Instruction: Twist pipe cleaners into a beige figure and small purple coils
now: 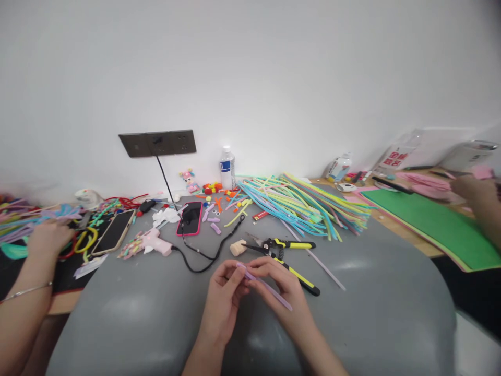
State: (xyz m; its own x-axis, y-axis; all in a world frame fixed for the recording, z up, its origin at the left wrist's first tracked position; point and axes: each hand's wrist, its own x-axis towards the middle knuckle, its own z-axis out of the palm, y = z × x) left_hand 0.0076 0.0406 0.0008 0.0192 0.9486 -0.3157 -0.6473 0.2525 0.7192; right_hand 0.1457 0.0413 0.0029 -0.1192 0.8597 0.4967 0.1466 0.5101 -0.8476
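A lilac stem is held approx. centre, over the near part of the grey bench; its upper end is pinched betw. the closed fingers of the L hand, and its length is lightly gripped by the fingers of the R hand, w/ the free end pointed to approx. 4 o'c; two hands are prob. used because so thin and soft a piece needs steadying near its worked end.

From the hands, pliers are laid at 2 o'c, handles splayed to the R, prob. for quick reach; a longer loose stem is crossed w/ them, though which lies on top can't be told; a beige piece is set at 11 o'c, by the pliers' tips; the stem bundle is spread at 1–2 o'c toward the wall, prob. so that the work spot is left uncrowded; a pink gun-shaped tool is laid at 9–10 o'c, perhaps to suit its black lead.

As for containers, a capped clear bottle is stood by the wall at 11–12 o'c; its contents look clear, level can't be told; a small white bottle is seen tilted at 1–2 o'c, contents hidden; a silvery can, at approx. 2 o'c, is too blurred to be read.
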